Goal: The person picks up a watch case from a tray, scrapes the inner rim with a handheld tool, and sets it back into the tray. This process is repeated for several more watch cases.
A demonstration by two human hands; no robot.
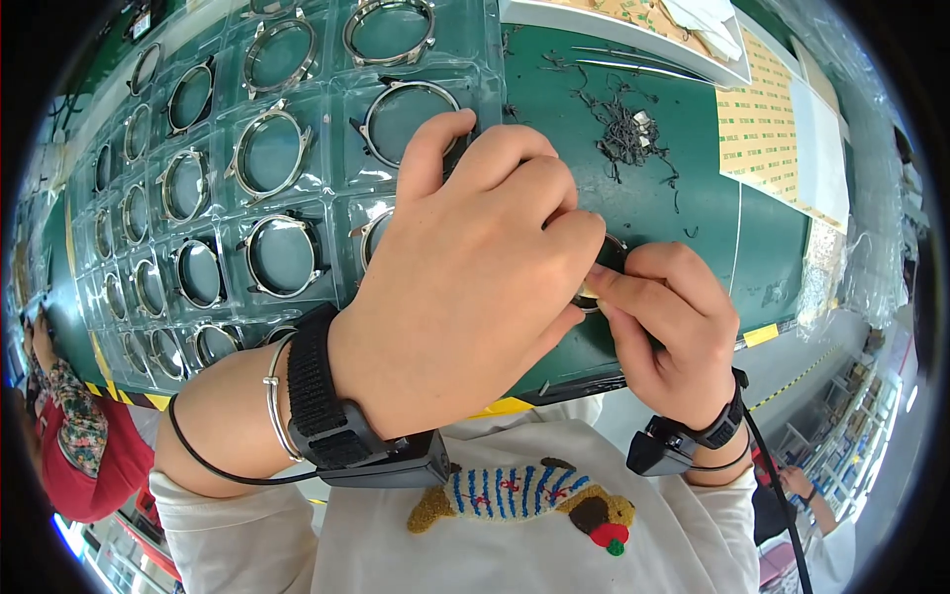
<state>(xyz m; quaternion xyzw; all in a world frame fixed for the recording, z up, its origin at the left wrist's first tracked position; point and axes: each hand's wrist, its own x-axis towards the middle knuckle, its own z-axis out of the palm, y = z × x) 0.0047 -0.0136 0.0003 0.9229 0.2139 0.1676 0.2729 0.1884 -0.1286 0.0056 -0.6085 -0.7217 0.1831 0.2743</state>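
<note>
A round watch case point(614, 254) with a dark rim shows between my hands, near the front edge of the green table; most of it is covered by fingers. My left hand point(485, 247) is curled over it, its fingertips hidden behind the knuckles, index finger and thumb side against the case. My right hand point(678, 322) has thumb and forefinger pinched at the lower side of the case, where a small pale yellowish bit shows at the fingertips; its kind is too small to tell. To the left, a clear plastic tray point(341, 158) holds several metal watch cases point(269, 150) in its pockets.
A tangle of black strips point(628, 129) lies behind my hands, near thin metal tweezers point(633, 64). At the back right are a white box point(727, 59), tan adhesive sheets point(757, 134) and clear plastic wrap point(876, 198). Another person's red-clad arm point(94, 465) is at the far left.
</note>
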